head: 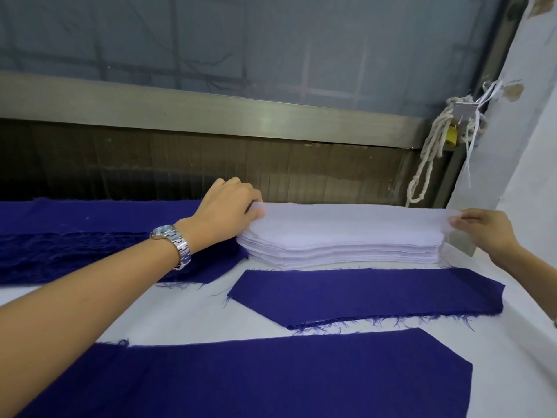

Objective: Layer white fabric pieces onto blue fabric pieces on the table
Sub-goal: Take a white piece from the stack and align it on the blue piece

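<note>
**White-covered work table: white stack and blue pieces, both hands at the top layer**

White cloth is seen spread over the table [196, 315], which is set against a metal window rail [211, 107] with clouded glass above it.

Item 1. Stack of white fabric pieces [340, 251], many layers deep, cut long with angled ends, laid flat near the far edge of the table.

Item 2. Top white piece [346, 217], lying on the stack and held at both ends. Its left end is pinched by the left hand [226, 206], fingers curled over the edge. Its right end is pinched between thumb and fingertips of the right hand [479, 230], and is raised slightly off the stack there.

Item 3. Steel wristwatch [171, 241], worn on the left wrist, just left of the stack.

Item 4. Blue fabric piece [370, 294], frayed at the edges, laid flat just in front of the stack and parallel to it; no white is laid on it.

Item 5. Larger blue fabric piece [271, 378], further in front of the stack, nearest the camera, likewise uncovered.

Item 6. Pile of blue fabric [75, 251], left of the stack, partly hidden under the left forearm.

Item 7. Knotted white rope [434, 152] with a yellow padlock [451, 137], hung behind the stack's right end, beside a pale wall [527, 146].
</note>
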